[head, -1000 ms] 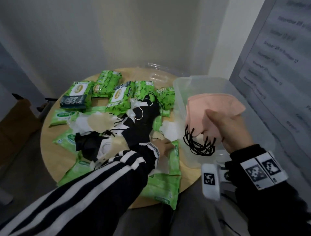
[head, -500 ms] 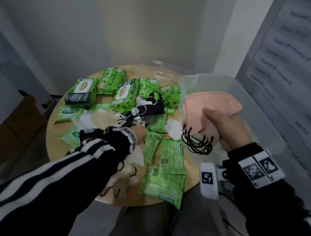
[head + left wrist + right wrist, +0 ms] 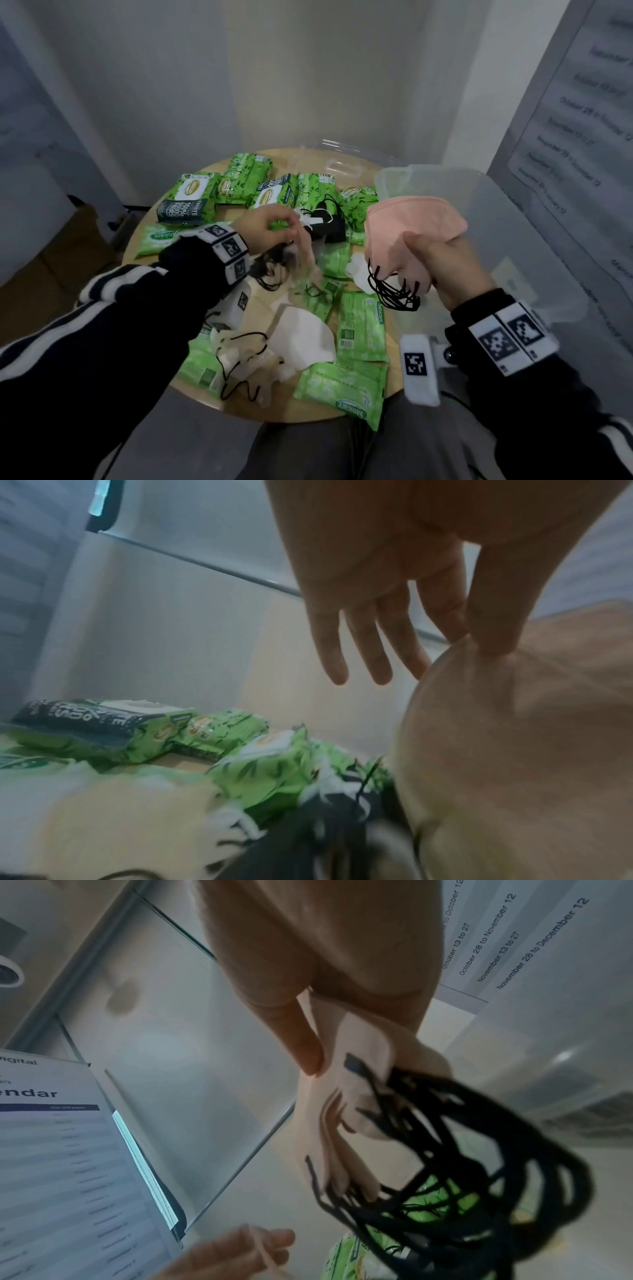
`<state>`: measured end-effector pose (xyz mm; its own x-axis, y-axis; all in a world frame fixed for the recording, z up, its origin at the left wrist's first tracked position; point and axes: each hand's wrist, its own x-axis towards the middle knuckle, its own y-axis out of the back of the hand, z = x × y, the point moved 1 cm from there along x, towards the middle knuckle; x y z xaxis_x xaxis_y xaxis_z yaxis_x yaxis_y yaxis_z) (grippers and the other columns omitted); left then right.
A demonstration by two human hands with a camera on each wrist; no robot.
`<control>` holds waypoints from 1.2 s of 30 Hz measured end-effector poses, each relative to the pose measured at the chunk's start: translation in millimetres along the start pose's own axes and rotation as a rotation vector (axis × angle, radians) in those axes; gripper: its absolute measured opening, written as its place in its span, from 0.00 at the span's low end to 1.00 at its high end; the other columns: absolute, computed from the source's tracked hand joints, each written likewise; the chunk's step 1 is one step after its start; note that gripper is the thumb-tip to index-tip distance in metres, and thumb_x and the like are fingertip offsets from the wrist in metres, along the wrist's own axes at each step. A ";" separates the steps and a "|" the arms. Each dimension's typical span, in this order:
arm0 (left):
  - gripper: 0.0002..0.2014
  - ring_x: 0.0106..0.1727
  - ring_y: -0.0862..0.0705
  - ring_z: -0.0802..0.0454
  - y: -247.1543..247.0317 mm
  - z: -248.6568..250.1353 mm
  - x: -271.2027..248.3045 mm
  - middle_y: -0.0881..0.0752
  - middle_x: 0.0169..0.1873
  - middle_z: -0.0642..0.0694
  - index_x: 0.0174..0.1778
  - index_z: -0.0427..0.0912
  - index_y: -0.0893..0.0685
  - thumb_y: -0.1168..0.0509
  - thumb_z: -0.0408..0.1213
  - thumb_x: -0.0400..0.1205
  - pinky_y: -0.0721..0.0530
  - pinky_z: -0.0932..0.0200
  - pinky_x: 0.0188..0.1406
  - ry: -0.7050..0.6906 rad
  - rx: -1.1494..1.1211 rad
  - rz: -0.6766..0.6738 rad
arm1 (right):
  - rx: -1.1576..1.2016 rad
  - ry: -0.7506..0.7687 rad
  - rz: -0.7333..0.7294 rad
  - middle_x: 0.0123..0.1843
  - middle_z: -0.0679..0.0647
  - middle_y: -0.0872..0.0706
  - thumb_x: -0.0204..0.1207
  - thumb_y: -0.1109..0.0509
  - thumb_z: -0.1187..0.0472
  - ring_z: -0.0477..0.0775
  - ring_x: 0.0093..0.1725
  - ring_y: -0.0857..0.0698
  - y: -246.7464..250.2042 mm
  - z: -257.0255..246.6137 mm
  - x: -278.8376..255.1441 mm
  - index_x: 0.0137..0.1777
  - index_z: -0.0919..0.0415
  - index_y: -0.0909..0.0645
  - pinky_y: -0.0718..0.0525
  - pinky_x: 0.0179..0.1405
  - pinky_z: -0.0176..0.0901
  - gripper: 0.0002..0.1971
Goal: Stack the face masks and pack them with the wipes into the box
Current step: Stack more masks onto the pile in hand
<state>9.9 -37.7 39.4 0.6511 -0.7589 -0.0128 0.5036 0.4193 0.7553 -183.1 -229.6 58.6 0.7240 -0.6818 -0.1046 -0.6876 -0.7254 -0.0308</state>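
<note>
My right hand (image 3: 442, 260) grips a stack of pink face masks (image 3: 411, 222) with black ear loops (image 3: 394, 294) hanging down, held in front of the clear plastic box (image 3: 496, 212). The same stack (image 3: 342, 1096) shows in the right wrist view, thumb pressed on it. My left hand (image 3: 270, 226) is raised over the table and pinches the edge of a pink mask (image 3: 308, 253), blurred by motion; the pinch (image 3: 479, 645) is plain in the left wrist view. White (image 3: 301, 339), beige (image 3: 253, 363) and black masks (image 3: 325, 222) lie among green wipe packs (image 3: 361, 325).
The round wooden table (image 3: 144, 260) carries several green wipe packs (image 3: 191, 198) at the back and front. A clear lid (image 3: 342, 164) lies behind the box. A wall poster with dates (image 3: 582, 137) stands at the right. My lap is below the table edge.
My left hand has risen from the mask pile, lifting a pink mask toward the right. The right hand stays holding the pink stack by the box.
</note>
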 end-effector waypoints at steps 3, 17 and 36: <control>0.03 0.50 0.19 0.56 18.5 20.3 -4.2 0.15 0.45 0.54 0.44 0.48 0.19 0.37 0.37 0.83 0.25 0.56 0.60 0.022 -0.171 0.044 | -0.010 0.014 -0.005 0.42 0.55 0.14 0.77 0.33 0.72 0.51 0.38 0.15 -2.6 -3.3 -1.9 0.53 0.62 0.20 0.15 0.28 0.35 0.09; 0.07 0.33 0.26 0.47 43.7 102.4 -38.3 0.18 0.34 0.36 0.41 0.47 0.21 0.29 0.33 0.76 0.26 0.63 0.31 -0.192 -0.622 0.111 | 0.011 0.027 -0.170 0.52 0.60 0.11 0.75 0.30 0.69 0.59 0.50 0.12 -15.4 -12.3 -25.0 0.51 0.56 0.17 0.14 0.52 0.55 0.08; 0.16 0.35 0.16 0.57 44.0 130.0 -45.0 0.10 0.34 0.49 0.50 0.47 0.21 0.26 0.29 0.72 0.19 0.63 0.38 -0.286 -0.355 -0.241 | -0.125 0.129 -0.385 0.40 0.51 0.12 0.72 0.33 0.63 0.51 0.36 0.15 -27.9 -27.7 -39.4 0.52 0.46 0.17 0.20 0.27 0.38 0.13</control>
<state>-71.1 -49.8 158.4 0.3363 -0.9399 0.0585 0.8144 0.3215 0.4831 -190.9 -185.2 91.1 0.9332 -0.3589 0.0161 -0.3590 -0.9300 0.0787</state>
